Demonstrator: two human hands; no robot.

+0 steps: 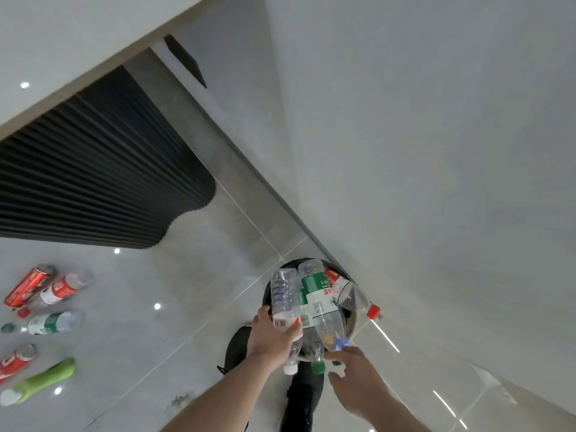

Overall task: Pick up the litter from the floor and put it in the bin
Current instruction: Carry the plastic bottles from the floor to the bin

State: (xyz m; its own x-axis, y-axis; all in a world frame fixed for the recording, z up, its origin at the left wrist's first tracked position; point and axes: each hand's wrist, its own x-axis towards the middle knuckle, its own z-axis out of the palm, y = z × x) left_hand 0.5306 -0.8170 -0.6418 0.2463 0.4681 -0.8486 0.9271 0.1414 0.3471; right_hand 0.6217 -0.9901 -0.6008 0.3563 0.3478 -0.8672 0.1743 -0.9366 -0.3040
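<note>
Several empty plastic bottles [314, 307] are bunched together over the black bin [268, 294], seen from the head camera looking down. The left hand [274, 335] grips a clear ridged bottle [282, 294] near its neck end, thumb and fingers curled round it; its white cap [290, 368] points down toward the person, below the hand, and its base reaches up over the bin's rim. Just to the right of that grip lies a green-labelled bottle [318, 294], touching the clear one, with a green cap [318, 367] at its lower end. Farther right, a bottle with a red cap [374, 311] leans across the bin's far side.

The right hand [358, 378] sits below and right of the bunch, fingers loosely spread; its fingertips [336, 357] are at the neck ends of the bottles beside a blue cap [341, 342]. Whether it pinches anything cannot be told.

Well away to the left of both hands, more litter lies on the pale tiled floor [187, 322]: a red can [28, 286], a red-labelled bottle [62, 288], a green-labelled bottle lying flat [50, 322], a second red can [17, 361] and a lime-green bottle [43, 380]. Dark shoes [299, 403] show beneath the arms, near the bin. A black ribbed panel [93, 182] stands beyond the litter.
</note>
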